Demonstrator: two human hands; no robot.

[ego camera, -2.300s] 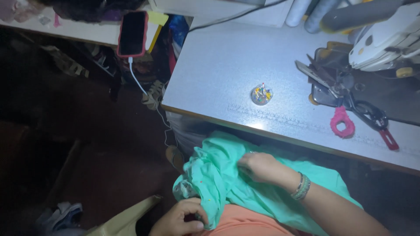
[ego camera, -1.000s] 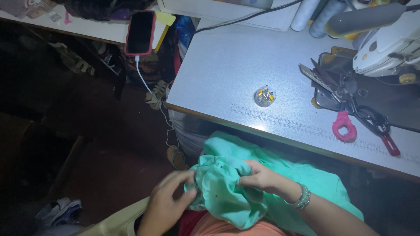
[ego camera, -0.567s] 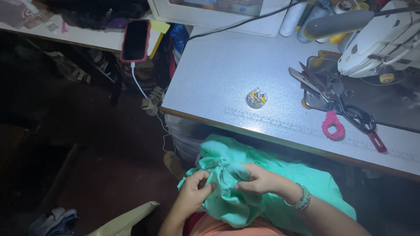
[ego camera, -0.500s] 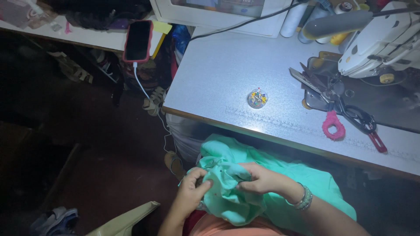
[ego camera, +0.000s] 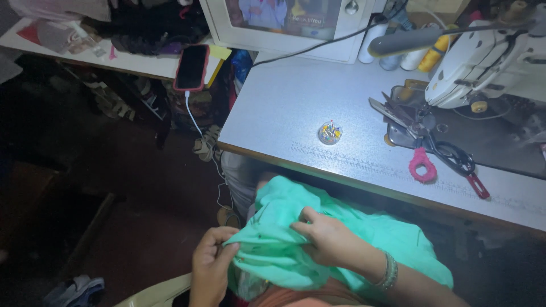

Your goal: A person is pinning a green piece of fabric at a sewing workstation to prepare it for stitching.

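Observation:
A mint green cloth (ego camera: 284,213) lies bunched on my lap, below the front edge of the sewing table (ego camera: 284,108). My left hand (ego camera: 209,264) grips the cloth's left edge, fingers curled around a fold. My right hand (ego camera: 330,241), with bangles on its wrist, pinches the cloth near its middle. Both hands sit close together on the fabric. The lower part of the cloth is hidden under my arms.
On the table stand a white sewing machine (ego camera: 483,74), dark scissors with a red tip (ego camera: 455,162), a pink ring-handled tool (ego camera: 422,165) and a small clear pin holder (ego camera: 330,132). A phone in a red case (ego camera: 191,67) charges on the left shelf. Dark floor lies to the left.
My left hand came up from my lap and took hold of the cloth's left edge. Both hands have kept working the fabric. The camera tilted slightly upward.

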